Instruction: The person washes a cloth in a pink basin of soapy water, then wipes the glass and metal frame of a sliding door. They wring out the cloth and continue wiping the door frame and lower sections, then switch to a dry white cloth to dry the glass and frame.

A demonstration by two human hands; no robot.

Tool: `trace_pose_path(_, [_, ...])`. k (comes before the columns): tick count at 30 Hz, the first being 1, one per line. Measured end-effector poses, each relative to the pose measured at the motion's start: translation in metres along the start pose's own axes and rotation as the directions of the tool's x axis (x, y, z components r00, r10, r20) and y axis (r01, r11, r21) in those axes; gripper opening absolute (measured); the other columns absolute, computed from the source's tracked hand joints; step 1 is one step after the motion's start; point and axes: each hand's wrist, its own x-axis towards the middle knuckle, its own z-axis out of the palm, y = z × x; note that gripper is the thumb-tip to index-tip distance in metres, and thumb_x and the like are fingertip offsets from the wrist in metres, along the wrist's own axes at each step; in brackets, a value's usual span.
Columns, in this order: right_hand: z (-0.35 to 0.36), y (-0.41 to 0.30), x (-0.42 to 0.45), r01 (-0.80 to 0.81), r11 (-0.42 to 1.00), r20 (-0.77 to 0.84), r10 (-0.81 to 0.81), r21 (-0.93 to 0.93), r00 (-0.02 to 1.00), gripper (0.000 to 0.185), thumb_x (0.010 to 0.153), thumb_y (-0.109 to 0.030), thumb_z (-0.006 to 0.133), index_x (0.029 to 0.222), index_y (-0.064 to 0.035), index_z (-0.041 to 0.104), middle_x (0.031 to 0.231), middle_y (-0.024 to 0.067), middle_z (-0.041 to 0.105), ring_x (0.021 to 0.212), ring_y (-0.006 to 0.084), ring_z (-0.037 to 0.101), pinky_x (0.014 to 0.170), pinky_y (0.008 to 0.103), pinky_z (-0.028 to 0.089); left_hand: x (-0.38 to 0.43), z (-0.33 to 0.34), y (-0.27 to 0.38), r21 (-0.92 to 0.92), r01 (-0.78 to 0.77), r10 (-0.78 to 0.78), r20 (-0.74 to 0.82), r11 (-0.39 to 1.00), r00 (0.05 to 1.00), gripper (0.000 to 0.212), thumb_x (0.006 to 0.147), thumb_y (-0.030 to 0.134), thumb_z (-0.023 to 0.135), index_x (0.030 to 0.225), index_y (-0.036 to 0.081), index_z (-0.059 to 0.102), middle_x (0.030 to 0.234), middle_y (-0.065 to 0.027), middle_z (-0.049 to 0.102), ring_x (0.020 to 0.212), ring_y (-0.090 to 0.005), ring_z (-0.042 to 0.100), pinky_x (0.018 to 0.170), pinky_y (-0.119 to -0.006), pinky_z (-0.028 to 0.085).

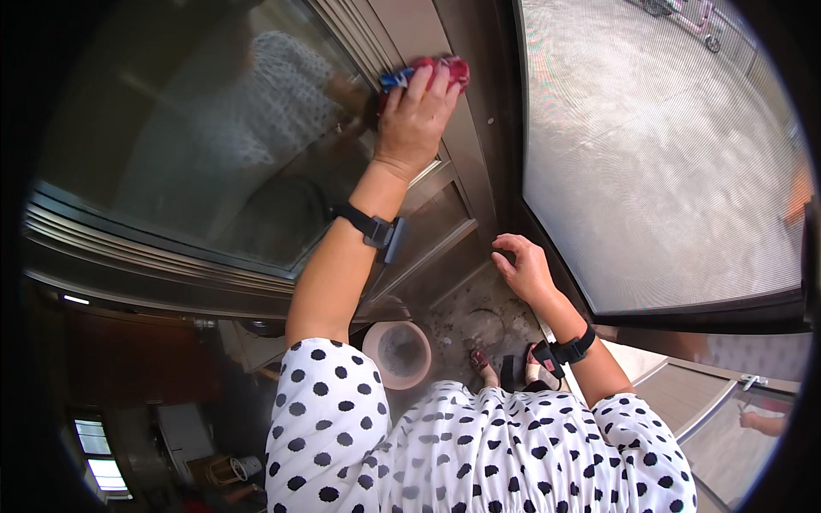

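Note:
My left hand presses a crumpled red and blue cloth against the metal frame of a glazed door. The palm and fingers cover much of the cloth. Beside that frame is a large dark glass pane, which reflects a dotted top. Lower and to the right, my right hand hangs in the air with its fingers loosely curled and nothing in them. It is close to the dark frame of a mesh screen door. Each wrist wears a black strap with a small device.
On the concrete floor by my feet stands a pink bucket holding greyish water. Behind the mesh, part of a wheeled pink vehicle shows on paved ground. A metal latch sits on the panel at lower right. Indoors at lower left are dim furnishings.

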Motion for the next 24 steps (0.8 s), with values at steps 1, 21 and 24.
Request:
trace_pose_path(1, [0.001,0.003,-0.004,0.006,1.0,0.001,-0.006,-0.015,1.0,0.022,0.084,-0.011,0.073,0.103,-0.0001,0.07,0.111,0.0168,0.07,0.1,0.0341,0.068,0.085,0.0382,0.055,-0.038,0.018,0.029,-0.073,-0.092,0.099,0.103,0.993,0.99,0.036,0.09,0.019,0.054,0.123,0.016,0.068,0.141,-0.0045,0.055,0.134,-0.0248,0.045,0.106,-0.042,0.04])
trace_pose_path(21, [0.035,-0.022,-0.01,0.064,0.983,0.278,-0.111,0.172,0.954,0.023,0.089,-0.008,0.071,0.11,0.0009,0.068,0.091,0.0161,0.073,0.072,0.0211,0.069,0.064,0.0322,0.054,-0.28,-0.134,0.004,-0.118,0.288,-0.175,0.561,0.95,0.809,0.035,0.085,0.01,0.06,0.118,0.015,0.071,0.142,-0.0015,0.056,0.125,-0.0267,0.052,0.098,-0.04,0.045])
trace_pose_path(24, [0.023,0.015,-0.024,-0.064,0.994,0.202,0.045,0.091,0.978,0.019,0.09,-0.009,0.07,0.107,0.0015,0.07,0.091,0.0149,0.074,0.085,0.0224,0.074,0.073,0.0316,0.056,-0.302,-0.193,-0.016,-0.039,0.48,-0.364,0.6,0.876,0.713,0.037,0.082,0.006,0.068,0.117,0.017,0.072,0.142,-0.0013,0.055,0.128,-0.0279,0.049,0.099,-0.042,0.045])
